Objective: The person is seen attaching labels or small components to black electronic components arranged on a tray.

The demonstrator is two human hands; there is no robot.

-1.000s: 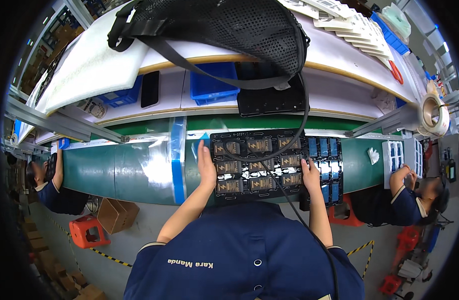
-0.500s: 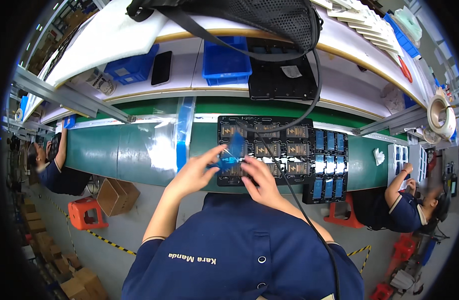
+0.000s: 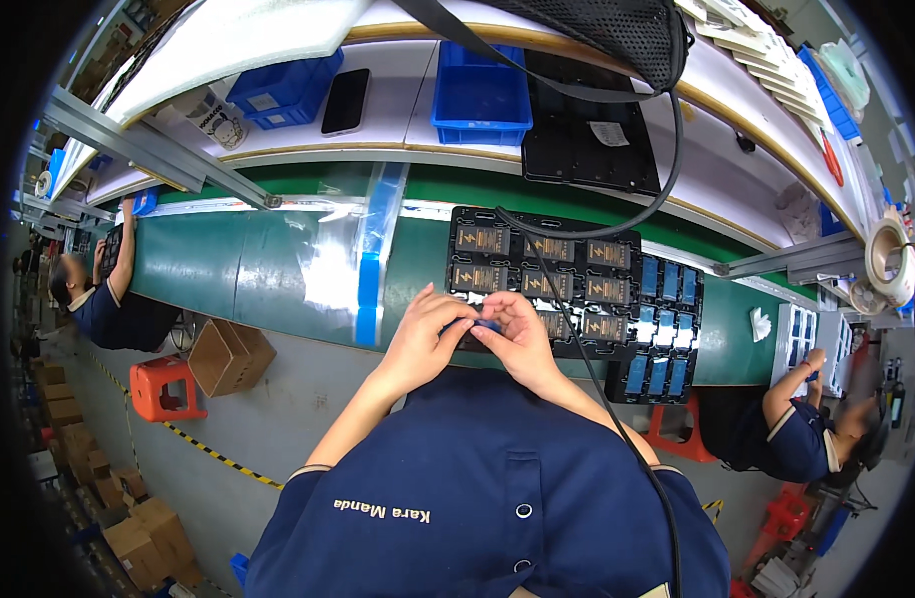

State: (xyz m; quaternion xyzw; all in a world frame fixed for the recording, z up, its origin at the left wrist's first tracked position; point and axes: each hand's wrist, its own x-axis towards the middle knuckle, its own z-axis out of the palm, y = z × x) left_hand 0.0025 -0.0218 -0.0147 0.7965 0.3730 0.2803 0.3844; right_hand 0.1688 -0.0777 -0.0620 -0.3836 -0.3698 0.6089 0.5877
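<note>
My left hand [image 3: 425,337] and my right hand [image 3: 520,337] meet over the near left corner of a black tray [image 3: 537,220]. Their fingertips pinch a small crumpled piece of blue film [image 3: 489,325], partly hidden by the fingers. Rows of flat dark battery packs [image 3: 605,290] with a lightning mark fill the tray. The packs beneath my hands are covered from sight. Against the tray's right side lies another black tray [image 3: 625,383] holding blue-faced rectangular pieces [image 3: 660,375].
Clear sheeting with a blue strip [image 3: 369,279] lies left on the green bench [image 3: 188,264]. A black cable [image 3: 567,317] hangs across the tray. A shelf behind holds a phone [image 3: 346,102] and a blue bin [image 3: 480,105]. Co-workers sit at far left and right.
The spread blue film has become a small crumpled piece between my fingertips. My hands have come together and closed in toward me. The view has shifted slightly.
</note>
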